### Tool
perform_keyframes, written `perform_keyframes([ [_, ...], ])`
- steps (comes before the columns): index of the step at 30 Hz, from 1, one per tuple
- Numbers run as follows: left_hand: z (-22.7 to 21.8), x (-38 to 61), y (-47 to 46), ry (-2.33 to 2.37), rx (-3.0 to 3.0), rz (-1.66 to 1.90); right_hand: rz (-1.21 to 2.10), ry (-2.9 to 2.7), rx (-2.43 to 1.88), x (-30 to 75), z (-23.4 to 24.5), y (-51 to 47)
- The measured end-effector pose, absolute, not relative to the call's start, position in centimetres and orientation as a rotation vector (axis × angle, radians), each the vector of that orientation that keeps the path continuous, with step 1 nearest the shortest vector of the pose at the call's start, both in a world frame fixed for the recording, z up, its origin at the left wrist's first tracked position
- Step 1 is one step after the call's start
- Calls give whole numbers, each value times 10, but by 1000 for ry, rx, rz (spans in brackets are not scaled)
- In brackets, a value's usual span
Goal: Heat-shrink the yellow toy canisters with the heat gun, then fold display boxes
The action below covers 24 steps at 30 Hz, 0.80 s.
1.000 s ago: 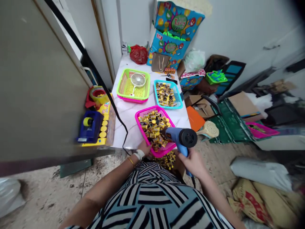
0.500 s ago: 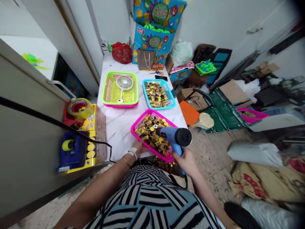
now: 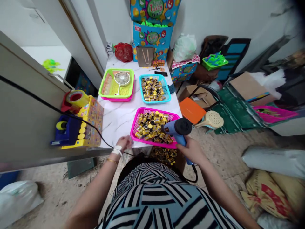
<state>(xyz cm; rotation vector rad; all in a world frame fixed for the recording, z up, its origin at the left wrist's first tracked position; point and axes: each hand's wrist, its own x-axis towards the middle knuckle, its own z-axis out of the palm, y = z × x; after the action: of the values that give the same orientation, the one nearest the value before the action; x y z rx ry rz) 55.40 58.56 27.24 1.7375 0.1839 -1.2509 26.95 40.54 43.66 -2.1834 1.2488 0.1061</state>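
The upper colourful carton at the far end of the worktop bears a green oval with the word "Juicy" in yellow; the smaller lines around it are too blurred to read. The lower carton carries the same kind of oval, its lettering too small to make out. The yellow canisters in the pink basket have printed wraps, illegible from here

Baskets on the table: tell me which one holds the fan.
The green basket, far left; the fan lies in it. The blue basket and pink basket hold small yellow rolls instead.
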Motion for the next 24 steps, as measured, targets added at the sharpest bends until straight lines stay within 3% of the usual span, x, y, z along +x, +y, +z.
perform_keyframes([
  [7,266,530,555,244,1729,-992,-37,1142,-2286,297,419,395],
  [14,252,493,595,228,1688,-985,108,870,-2230,283,427,420],
  [24,275,545,577,80,1657,-649,-1,852,-2155,305,420,454],
])
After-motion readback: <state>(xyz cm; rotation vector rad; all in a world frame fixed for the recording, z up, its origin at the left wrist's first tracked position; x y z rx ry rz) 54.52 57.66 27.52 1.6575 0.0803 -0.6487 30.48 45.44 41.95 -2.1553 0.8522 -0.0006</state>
